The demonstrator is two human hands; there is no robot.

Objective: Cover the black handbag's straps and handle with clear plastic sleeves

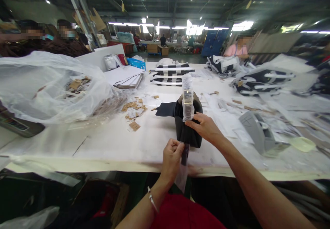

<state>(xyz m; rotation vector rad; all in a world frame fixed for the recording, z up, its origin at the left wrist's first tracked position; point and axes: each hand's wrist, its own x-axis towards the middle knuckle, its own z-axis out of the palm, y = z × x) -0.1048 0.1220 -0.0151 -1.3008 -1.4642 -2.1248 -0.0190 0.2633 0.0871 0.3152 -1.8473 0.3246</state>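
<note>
A black bag (pixel 189 134) stands on the white table in front of me, its dark flap (pixel 165 109) lying out to the left. Over the bag rises a handle wrapped in clear plastic (pixel 188 98). My right hand (pixel 203 126) grips the lower end of this wrapped handle between thumb and fingers, against the bag. Lower down, at the near side of the bag, my left hand (pixel 174 153) is closed in a pinch on a dark strap in a clear plastic sleeve (pixel 185 156). The sleeve's loose end hangs past the table edge.
Small brown tags (pixel 134 107) lie scattered left of the bag, near a large clear plastic bag (pixel 51 84). Striped black-and-white bags (pixel 170 74) are stacked behind. A grey tape dispenser (pixel 257 132) stands right. A person in pink (pixel 235 48) is across the table.
</note>
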